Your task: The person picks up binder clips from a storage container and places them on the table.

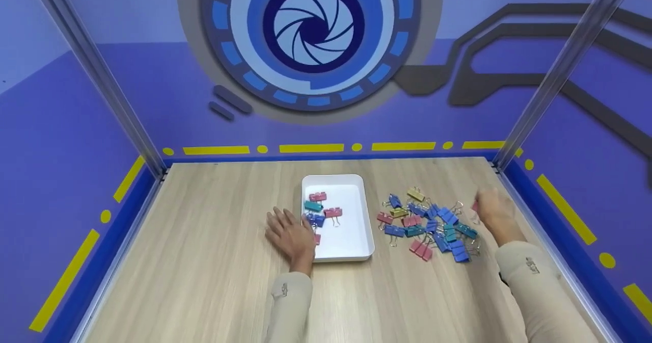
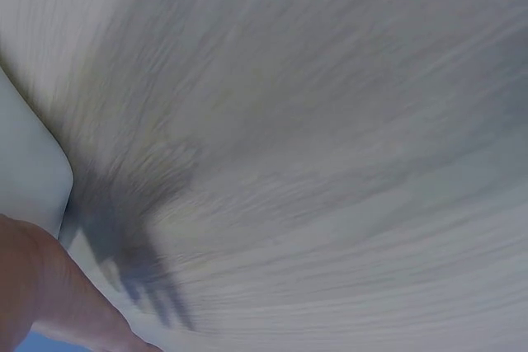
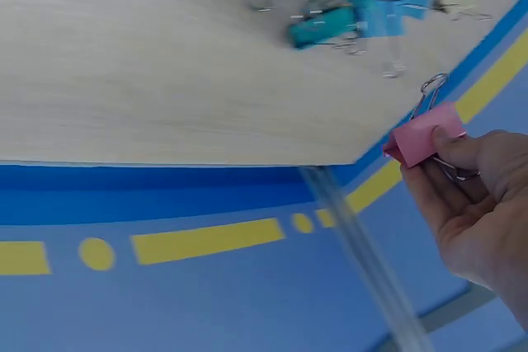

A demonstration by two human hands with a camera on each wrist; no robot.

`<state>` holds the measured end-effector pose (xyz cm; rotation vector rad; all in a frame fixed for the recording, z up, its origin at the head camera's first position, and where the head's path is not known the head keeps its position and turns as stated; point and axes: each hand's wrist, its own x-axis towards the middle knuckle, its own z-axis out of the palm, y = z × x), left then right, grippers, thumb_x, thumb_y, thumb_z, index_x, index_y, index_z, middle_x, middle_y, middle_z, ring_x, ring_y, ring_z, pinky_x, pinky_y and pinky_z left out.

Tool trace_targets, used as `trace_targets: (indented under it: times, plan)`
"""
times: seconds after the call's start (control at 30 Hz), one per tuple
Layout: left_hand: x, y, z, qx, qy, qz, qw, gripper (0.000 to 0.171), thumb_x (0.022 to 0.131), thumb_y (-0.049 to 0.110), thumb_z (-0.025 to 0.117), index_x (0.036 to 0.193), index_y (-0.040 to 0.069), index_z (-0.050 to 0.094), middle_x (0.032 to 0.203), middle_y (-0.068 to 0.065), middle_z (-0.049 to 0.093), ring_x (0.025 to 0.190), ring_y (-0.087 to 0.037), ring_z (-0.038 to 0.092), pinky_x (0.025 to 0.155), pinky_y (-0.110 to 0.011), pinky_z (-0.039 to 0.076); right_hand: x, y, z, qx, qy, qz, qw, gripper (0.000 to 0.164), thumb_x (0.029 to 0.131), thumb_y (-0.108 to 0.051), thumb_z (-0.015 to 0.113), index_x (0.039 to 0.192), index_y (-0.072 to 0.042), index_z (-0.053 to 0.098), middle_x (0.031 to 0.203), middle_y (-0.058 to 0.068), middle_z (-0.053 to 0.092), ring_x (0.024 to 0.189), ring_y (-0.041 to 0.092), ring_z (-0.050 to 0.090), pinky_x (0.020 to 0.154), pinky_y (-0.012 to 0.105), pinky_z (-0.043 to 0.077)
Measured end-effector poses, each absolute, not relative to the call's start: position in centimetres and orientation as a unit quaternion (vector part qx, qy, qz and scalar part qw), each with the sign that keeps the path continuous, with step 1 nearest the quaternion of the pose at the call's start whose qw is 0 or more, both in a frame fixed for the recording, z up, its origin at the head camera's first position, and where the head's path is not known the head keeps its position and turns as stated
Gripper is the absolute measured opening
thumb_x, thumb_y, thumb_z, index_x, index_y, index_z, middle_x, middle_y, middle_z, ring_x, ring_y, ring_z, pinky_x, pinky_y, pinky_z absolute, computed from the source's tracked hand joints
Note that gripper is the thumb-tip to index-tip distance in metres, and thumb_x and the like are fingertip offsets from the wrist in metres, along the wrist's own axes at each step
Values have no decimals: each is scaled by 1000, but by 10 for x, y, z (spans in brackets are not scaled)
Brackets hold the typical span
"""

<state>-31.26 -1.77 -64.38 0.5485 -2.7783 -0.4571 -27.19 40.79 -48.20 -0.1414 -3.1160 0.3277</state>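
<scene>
Between thumb and fingers my right hand (image 1: pixel 495 211) pinches a pink binder clip (image 3: pixel 425 133), held above the table at the right of the pile. In the right wrist view its wire handles stick out on both sides. My left hand (image 1: pixel 291 235) rests with fingers spread at the left wall of a white tray (image 1: pixel 360 231), the thumb side over its rim. Inside the tray lie several binder clips in pink, teal and blue, such as a pink one (image 1: pixel 333 212); my left hand partly hides some. The left wrist view shows only part of that hand (image 2: pixel 58 294) beside the tray.
A loose pile of blue, teal, pink and yellow binder clips (image 1: pixel 432 226) spreads over the wooden table (image 1: pixel 214 282) right of the tray. Purple-blue panels (image 1: pixel 147 93) and metal posts (image 1: pixel 555 68) enclose the table at the back and sides.
</scene>
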Motion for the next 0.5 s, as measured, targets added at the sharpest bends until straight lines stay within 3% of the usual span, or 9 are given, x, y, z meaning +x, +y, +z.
trace_targets:
  times: [0.3, 0.5]
  plan:
    - [-316, -21, -640, 194, -962, -150, 124, 64, 106, 48, 42, 156, 8, 41, 169, -14, 28, 159, -36, 20, 127, -57, 20, -244, 437, -517, -135, -983, 104, -63, 12, 87, 2, 70, 89, 12, 64, 88, 31, 68, 75, 40, 66, 60, 51, 57]
    - [-317, -19, -635, 192, -960, -151, 139, 63, 106, 48, 44, 155, 8, 43, 168, -14, 30, 158, -36, 22, 127, -57, 22, -244, 428, -535, -166, -976, 120, -68, 22, 89, 2, 66, 104, 18, 62, 101, 40, 64, 87, 49, 68, 66, 54, 59]
